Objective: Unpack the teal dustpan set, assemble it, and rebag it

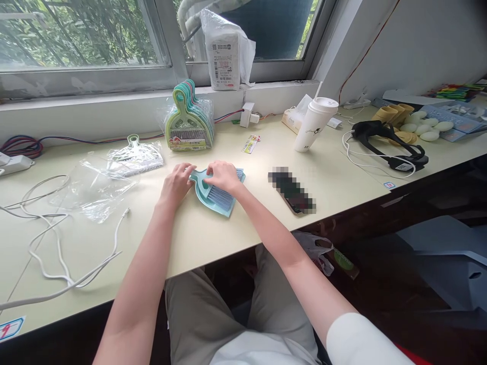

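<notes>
Apparently the unwrapping of one set is done: we have its pale-blue dustpan and brush out on the worktop before us, with a clear wrapper off to the left, while the stack of sets behind is left in plastic. Our left hand touches the handle end and our right hand bends over the brush; whether the fingers clamp, we cannot tell. The brush overlaps the dustpan, its bristles blue-grey and straight.
</notes>
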### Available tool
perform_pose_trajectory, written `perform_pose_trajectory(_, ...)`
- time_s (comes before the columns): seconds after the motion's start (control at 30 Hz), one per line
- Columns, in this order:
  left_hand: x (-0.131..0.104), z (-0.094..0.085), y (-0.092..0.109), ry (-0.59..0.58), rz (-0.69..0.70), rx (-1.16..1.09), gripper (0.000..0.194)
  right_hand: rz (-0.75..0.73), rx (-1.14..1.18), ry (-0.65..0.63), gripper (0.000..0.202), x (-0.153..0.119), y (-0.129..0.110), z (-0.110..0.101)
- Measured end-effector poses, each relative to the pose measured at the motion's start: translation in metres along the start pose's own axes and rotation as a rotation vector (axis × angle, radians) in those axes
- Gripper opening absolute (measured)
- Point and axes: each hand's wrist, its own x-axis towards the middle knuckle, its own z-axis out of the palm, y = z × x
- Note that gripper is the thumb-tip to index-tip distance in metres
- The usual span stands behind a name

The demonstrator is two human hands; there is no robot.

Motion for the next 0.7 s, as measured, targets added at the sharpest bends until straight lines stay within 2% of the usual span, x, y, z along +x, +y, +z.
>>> perform_pose_trajectory(0.1, -0.001, -0.002, 0.0, -0.002, -0.026, 0.001, 0.049, 0.018, 0.013, -0.006, 0.019, -0.001, -0.001, -0.002)
perform_pose_trajectory(0.27, -0.002, -0.004, 0.002, -0.015, -0.027, -0.008, 0.053, 0.049, 0.07, -0.088, 0.015, -0.001, 0.001, -0.003)
perform_pose_trajectory(0.37, -0.002, -0.003, 0.003, 0.052, 0.03, 0.042, 0.052, 0.01, 0.061, -0.082, 0.014, -0.001, -0.001, 0.002)
perform_pose_trajectory(0.47, -0.002, 0.0, 0.001, 0.108, 0.11, 0.079, 0.043, -0.029, 0.068, -0.055, 0.015, 0.0, -0.001, 0.008)
perform_pose_trajectory(0.57, -0.003, 0.003, -0.002, 0.064, 0.13, 0.051, 0.032, -0.041, 0.118, -0.049, 0.015, 0.002, 0.001, 0.013)
perform_pose_trajectory(0.7, -0.003, 0.005, -0.003, 0.03, 0.063, 0.058, 0.031, -0.041, 0.153, -0.047, 0.016, 0.006, 0.004, 0.019)
